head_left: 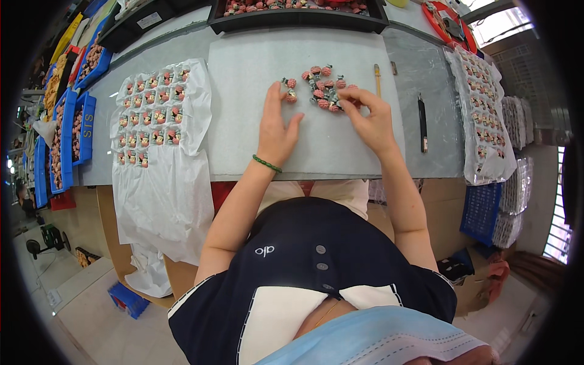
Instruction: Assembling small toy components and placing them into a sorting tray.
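Observation:
In front of me, a loose cluster of small pink-and-green figurines (pixel 322 88) lies on a white work sheet (pixel 243 79). My left hand (pixel 277 129) rests on the sheet, left of the cluster, fingers stretched upward and thumb apart. Beside its fingertips lie a couple of similar pink figurines (pixel 291 95), and I see nothing in its grasp. At the cluster's right edge, my right hand (pixel 371 118) is bent with thumb and forefinger close together. Whatever sits between those fingertips is too small to make out.
Left stands a tray of figurines (pixel 152 115) on white wrapping; another filled tray (pixel 483 115) lies right. A black bin (pixel 298 19) of pink pieces is at the back. A black pen-like tool (pixel 422 125) and a yellow stick (pixel 377 79) lie right. Blue bins (pixel 85 131) stand far left.

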The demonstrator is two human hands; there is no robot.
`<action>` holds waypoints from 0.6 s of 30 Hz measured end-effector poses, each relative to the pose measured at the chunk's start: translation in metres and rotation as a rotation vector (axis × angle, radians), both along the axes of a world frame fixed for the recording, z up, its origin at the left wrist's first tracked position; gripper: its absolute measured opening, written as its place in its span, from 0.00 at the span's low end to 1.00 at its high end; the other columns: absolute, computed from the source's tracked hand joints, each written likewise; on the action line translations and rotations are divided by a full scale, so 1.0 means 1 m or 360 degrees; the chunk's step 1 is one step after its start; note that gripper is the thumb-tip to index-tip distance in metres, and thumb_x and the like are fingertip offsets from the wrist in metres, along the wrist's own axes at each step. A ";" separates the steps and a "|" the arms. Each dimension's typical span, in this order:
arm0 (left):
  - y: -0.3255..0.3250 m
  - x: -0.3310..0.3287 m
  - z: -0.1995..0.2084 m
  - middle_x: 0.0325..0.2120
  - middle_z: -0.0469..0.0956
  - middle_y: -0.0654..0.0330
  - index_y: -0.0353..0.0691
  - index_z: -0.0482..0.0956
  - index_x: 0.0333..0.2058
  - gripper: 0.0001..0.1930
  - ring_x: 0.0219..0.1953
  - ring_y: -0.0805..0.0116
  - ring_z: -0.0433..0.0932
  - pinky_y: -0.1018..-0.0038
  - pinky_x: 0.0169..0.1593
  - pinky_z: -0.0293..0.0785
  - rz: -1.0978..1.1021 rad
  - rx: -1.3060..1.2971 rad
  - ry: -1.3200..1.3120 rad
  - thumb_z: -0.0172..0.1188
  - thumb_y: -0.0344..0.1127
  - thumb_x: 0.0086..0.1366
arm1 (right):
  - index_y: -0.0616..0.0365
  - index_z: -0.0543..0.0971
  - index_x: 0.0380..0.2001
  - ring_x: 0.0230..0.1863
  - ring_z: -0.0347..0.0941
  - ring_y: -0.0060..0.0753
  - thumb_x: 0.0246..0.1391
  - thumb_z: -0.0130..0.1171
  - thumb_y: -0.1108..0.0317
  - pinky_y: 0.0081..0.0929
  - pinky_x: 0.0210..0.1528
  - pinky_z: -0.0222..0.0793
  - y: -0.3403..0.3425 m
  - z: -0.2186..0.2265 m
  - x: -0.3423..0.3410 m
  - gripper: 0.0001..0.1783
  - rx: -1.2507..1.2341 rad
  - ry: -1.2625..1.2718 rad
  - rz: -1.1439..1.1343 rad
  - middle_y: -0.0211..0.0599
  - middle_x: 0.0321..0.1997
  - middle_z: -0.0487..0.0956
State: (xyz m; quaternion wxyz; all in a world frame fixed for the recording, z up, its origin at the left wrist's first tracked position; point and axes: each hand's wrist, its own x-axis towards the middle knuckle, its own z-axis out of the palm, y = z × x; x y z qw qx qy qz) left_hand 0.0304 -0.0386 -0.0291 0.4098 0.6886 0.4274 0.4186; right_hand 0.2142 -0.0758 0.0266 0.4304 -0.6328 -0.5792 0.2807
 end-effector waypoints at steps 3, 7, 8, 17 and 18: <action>0.010 0.011 0.015 0.42 0.67 0.48 0.36 0.66 0.47 0.26 0.43 0.58 0.68 0.70 0.46 0.65 0.0094 0.0152 0.0366 0.60 0.25 0.45 | 0.62 0.77 0.33 0.29 0.70 0.18 0.44 0.56 0.77 0.16 0.34 0.66 -0.019 -0.002 0.001 0.09 0.0046 0.0079 -0.0028 0.32 0.29 0.77; 0.019 0.024 0.012 0.32 0.71 0.57 0.38 0.72 0.41 0.17 0.37 0.69 0.71 0.74 0.38 0.69 0.0054 0.0283 0.0689 0.58 0.25 0.49 | 0.64 0.77 0.32 0.30 0.70 0.18 0.46 0.55 0.78 0.16 0.34 0.66 -0.033 0.000 -0.006 0.07 0.0046 0.0207 0.0067 0.32 0.29 0.77; 0.017 0.027 0.020 0.31 0.72 0.58 0.37 0.73 0.41 0.15 0.37 0.70 0.71 0.75 0.38 0.69 0.0018 -0.0036 0.0425 0.57 0.25 0.51 | 0.64 0.77 0.32 0.30 0.70 0.18 0.46 0.55 0.78 0.16 0.34 0.66 -0.036 -0.002 -0.003 0.07 0.0050 0.0208 0.0067 0.32 0.29 0.77; -0.006 0.012 0.042 0.33 0.73 0.62 0.33 0.70 0.45 0.14 0.34 0.76 0.71 0.81 0.38 0.68 -0.0588 -0.1132 -0.0723 0.49 0.27 0.60 | 0.68 0.71 0.40 0.30 0.71 0.24 0.51 0.49 0.77 0.19 0.32 0.69 -0.045 -0.021 -0.013 0.11 -0.0252 0.1212 -0.0125 0.38 0.32 0.75; -0.007 0.009 0.041 0.33 0.73 0.62 0.33 0.70 0.45 0.14 0.34 0.76 0.70 0.81 0.38 0.68 -0.0619 -0.1224 -0.0802 0.49 0.28 0.60 | 0.67 0.70 0.40 0.30 0.72 0.24 0.52 0.48 0.76 0.19 0.32 0.69 -0.045 -0.024 -0.018 0.11 -0.0293 0.1242 -0.0113 0.39 0.32 0.75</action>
